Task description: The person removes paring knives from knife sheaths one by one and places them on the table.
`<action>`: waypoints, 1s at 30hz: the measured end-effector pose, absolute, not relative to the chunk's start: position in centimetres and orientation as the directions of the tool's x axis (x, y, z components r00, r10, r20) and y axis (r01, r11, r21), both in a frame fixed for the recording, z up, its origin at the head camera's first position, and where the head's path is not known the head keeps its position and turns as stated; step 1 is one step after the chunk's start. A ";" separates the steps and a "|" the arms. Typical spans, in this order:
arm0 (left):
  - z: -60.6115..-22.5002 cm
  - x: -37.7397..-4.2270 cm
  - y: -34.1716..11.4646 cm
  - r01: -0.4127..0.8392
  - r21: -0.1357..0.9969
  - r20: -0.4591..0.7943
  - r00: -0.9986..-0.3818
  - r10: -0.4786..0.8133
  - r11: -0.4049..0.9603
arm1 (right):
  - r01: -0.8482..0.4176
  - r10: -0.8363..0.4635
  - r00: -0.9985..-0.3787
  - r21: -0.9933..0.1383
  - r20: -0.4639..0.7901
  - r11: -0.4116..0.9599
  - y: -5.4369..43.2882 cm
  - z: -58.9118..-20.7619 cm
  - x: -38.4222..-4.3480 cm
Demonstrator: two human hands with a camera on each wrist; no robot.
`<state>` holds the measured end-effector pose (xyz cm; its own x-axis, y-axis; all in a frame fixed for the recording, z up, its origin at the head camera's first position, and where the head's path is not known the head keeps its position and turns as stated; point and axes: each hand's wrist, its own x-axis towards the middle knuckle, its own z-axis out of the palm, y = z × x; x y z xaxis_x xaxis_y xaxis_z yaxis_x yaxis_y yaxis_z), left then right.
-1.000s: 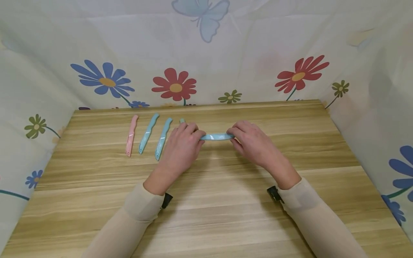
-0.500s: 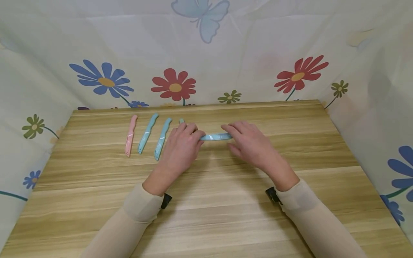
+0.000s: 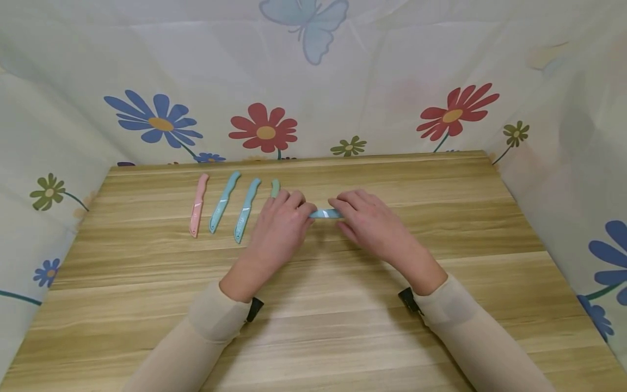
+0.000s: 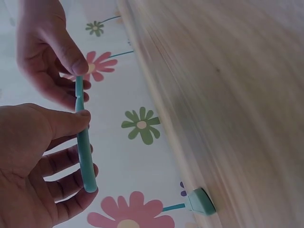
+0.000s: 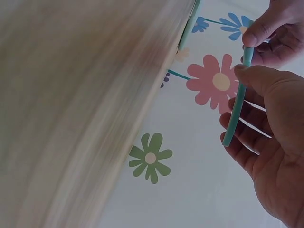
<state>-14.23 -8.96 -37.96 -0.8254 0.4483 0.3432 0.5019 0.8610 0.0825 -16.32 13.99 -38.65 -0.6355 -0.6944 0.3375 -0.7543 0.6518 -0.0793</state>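
Note:
Between my two hands, above the table, a light-blue paring knife (image 3: 325,214) in a matching sheath lies crosswise. My left hand (image 3: 281,226) grips its handle end, and in the left wrist view the thumb presses on the knife (image 4: 86,156) with the fingers curled behind. From the other side my right hand (image 3: 374,223) pinches the sheathed blade; in the right wrist view the sheath (image 5: 236,114) runs between thumb and fingers. The covered tip is hidden by the right hand in the head view. A green handle (image 3: 275,187) shows just beyond the left hand.
Left of the hands lie a pink knife (image 3: 198,206) and two blue knives, one (image 3: 225,202) beside the other (image 3: 247,210), roughly parallel. The wooden table (image 3: 333,332) ends at a flowered cloth backdrop (image 3: 382,98).
My right hand has loosened from the sheath's end and slid left along it, closer to the left hand. Both hands have come slightly nearer me, uncovering more of the green handle.

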 end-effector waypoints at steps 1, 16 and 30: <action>-37.9 -14.2 -8.9 0.503 0.081 0.342 -0.825 0.449 0.861 | -0.753 -0.693 -0.637 -0.080 0.337 0.653 14.0 -38.6 -16.3; -38.0 -14.0 -8.9 0.518 0.081 0.351 -0.814 0.462 0.852 | -0.756 -0.696 -0.636 -0.085 0.333 0.650 13.8 -38.5 -16.2; -37.9 -14.0 -8.9 0.522 0.095 0.334 -0.819 0.467 0.848 | -0.751 -0.692 -0.646 -0.103 0.321 0.653 13.8 -38.4 -16.3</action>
<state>-13.98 -8.90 -37.88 -0.8191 0.4666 0.3336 0.5216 0.8479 0.0948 -16.27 13.81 -38.45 -0.6460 -0.6924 0.3214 -0.7507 0.6525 -0.1032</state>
